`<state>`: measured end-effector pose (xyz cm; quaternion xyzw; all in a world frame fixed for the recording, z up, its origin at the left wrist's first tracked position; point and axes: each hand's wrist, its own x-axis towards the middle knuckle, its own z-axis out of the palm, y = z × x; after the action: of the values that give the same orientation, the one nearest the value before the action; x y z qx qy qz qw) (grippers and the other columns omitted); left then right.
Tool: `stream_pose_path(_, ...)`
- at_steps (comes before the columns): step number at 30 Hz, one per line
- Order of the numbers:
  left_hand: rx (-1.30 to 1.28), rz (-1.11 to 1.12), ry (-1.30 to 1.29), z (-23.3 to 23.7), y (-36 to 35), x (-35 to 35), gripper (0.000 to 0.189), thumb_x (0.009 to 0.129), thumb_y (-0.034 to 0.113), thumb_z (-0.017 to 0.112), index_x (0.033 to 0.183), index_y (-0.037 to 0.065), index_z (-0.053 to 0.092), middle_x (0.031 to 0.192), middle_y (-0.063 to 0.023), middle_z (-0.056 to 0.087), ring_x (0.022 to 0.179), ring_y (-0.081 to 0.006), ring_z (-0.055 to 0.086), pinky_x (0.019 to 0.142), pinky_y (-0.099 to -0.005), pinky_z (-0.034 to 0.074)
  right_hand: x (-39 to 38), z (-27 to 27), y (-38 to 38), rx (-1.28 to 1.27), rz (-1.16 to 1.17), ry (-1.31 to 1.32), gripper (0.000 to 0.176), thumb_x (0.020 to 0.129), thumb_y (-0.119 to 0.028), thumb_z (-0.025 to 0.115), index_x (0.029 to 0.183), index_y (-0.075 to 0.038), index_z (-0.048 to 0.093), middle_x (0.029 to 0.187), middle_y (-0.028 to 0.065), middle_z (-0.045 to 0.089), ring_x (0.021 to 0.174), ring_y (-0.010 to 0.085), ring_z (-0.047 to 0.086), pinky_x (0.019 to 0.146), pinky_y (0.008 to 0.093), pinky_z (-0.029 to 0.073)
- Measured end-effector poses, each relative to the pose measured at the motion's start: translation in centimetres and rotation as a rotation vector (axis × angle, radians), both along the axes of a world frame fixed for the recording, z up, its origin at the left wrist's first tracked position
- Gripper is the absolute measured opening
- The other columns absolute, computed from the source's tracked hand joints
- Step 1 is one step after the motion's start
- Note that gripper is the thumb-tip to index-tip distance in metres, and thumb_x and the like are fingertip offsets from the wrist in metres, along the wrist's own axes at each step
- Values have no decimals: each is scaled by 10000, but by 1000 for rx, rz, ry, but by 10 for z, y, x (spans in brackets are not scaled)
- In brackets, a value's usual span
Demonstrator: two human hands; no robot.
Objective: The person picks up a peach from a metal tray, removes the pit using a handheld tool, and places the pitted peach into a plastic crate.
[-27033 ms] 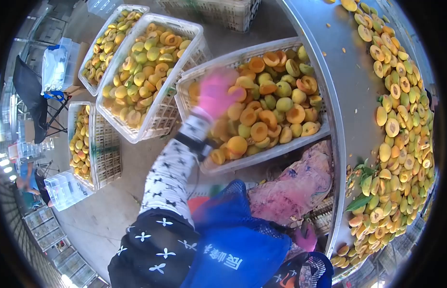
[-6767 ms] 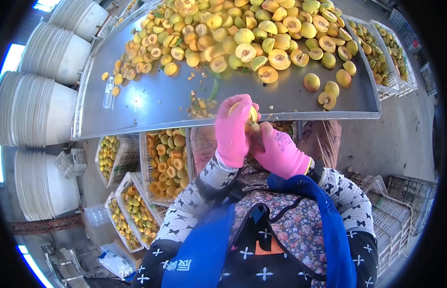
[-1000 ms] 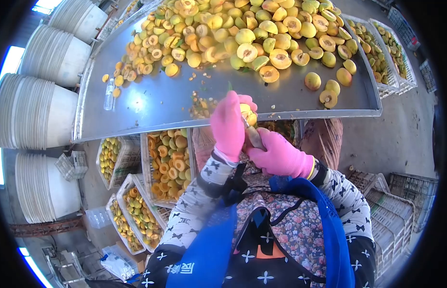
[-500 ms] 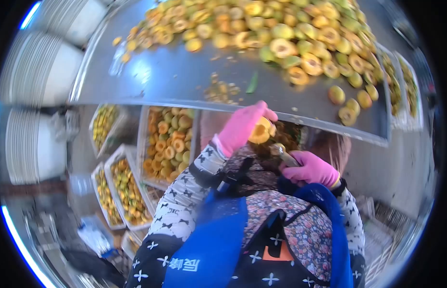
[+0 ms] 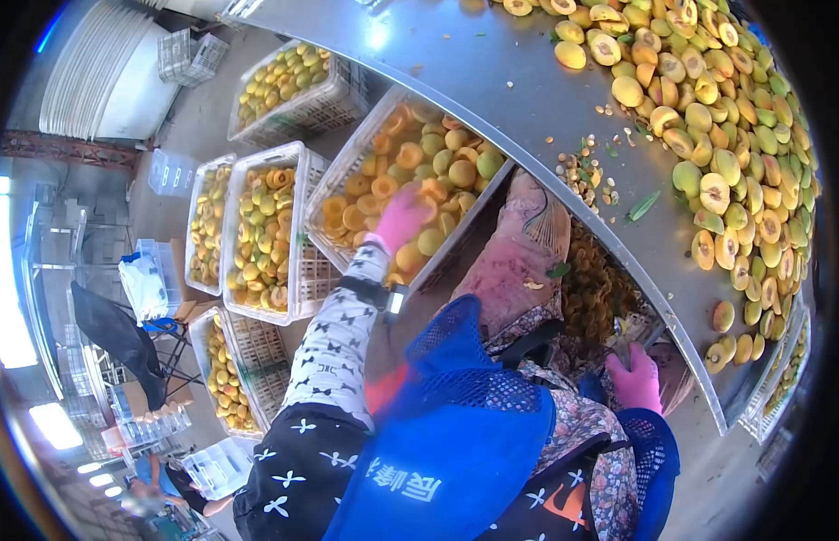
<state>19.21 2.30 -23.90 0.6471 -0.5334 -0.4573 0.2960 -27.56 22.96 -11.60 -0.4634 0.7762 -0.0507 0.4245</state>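
My left hand (image 5: 403,218), in a pink glove, reaches over a white crate (image 5: 325,239) filled with halved apricots (image 5: 356,216). Its fingers are smeared by motion against the fruit, so I cannot make out whether they grip a piece. Close to my body at the right, my pink-gloved right hand (image 5: 636,379) is closed around a short metal pitting tool (image 5: 620,350) with its tip upward. Below the table edge, next to that tool, sits a container of dark scraps and pits (image 5: 591,279).
A metal table (image 5: 528,90) bears a big heap of halved apricots (image 5: 708,162), with loose pits (image 5: 586,176) and a green leaf (image 5: 643,206) near its edge. More fruit-filled crates (image 5: 262,230) stand at the left. Another person (image 5: 158,478) is at the lower left.
My left hand has moved left from in front of my body, where it held an apricot half, to the crate. The view has turned left. My right hand still grips the tool.
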Motion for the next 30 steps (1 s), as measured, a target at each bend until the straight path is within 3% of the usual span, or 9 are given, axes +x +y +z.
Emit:
stream_pose_path(1,-521,-340,-764,-34,5,2,631,819,168,671,1406,40,480,1346,-164,545,1174,-308,572,987,-369,473,5,1,-6,77,-57,35,542,840,-371,672,1258,-36,585,1279,277,553,1170,419,546,983,462,445)
stream_pose_path(6,-186,-317,-643,-4,1,-47,435,772,143,689,1199,88,629,1195,-189,583,1116,-378,567,956,-424,475,-5,-46,17,-81,2,43,519,832,-336,696,1186,30,600,825,177,679,639,255,653,634,381,525)
stream_pose_path(11,-230,-509,-1146,-92,-33,-44,146,795,191,625,868,69,660,871,-151,641,850,-324,632,717,-429,500,3,-19,10,-127,143,35,469,891,-404,642,1168,-26,617,1045,235,673,976,401,646,843,487,503)
stream_pose_path(13,-438,-430,-871,-109,-59,-22,293,777,318,709,920,62,693,839,-156,655,829,-304,645,728,-429,511,-3,-13,22,-364,118,-60,312,911,-336,616,963,-32,572,843,217,625,814,408,631,721,494,488)
stream_pose_path(16,-302,-440,-583,26,-59,-79,247,835,272,699,956,58,723,874,-133,677,761,-273,652,717,-407,515,-34,-6,45,-490,332,96,293,896,-299,638,1001,-37,560,818,210,628,800,392,637,710,486,496)
stream_pose_path(19,-446,-319,-275,174,-26,-186,149,866,145,682,944,21,712,868,-102,667,770,-220,631,711,-360,510,-44,27,52,-343,-78,124,302,879,-306,658,1002,-45,565,810,195,636,799,388,644,710,482,504)
stream_pose_path(21,-783,-584,-178,189,-26,-244,178,886,189,679,943,24,716,900,-94,667,757,-207,630,684,-361,507,-58,36,57,-406,-135,149,312,867,-312,670,1009,-53,569,805,183,642,796,387,646,706,482,507)
stream_pose_path(24,-81,-751,-243,227,-10,-358,366,889,374,683,977,20,707,918,-98,683,837,-201,644,740,-339,488,-60,60,67,-490,-128,87,301,854,-314,679,998,-67,584,788,167,648,783,389,644,700,482,501)
stream_pose_path(30,-435,-804,-411,115,-12,-467,398,854,365,703,967,-11,641,853,-135,646,774,-231,656,696,-357,513,-53,52,97,-493,-160,-20,268,859,-301,670,965,-66,597,822,174,655,796,391,639,703,483,492)
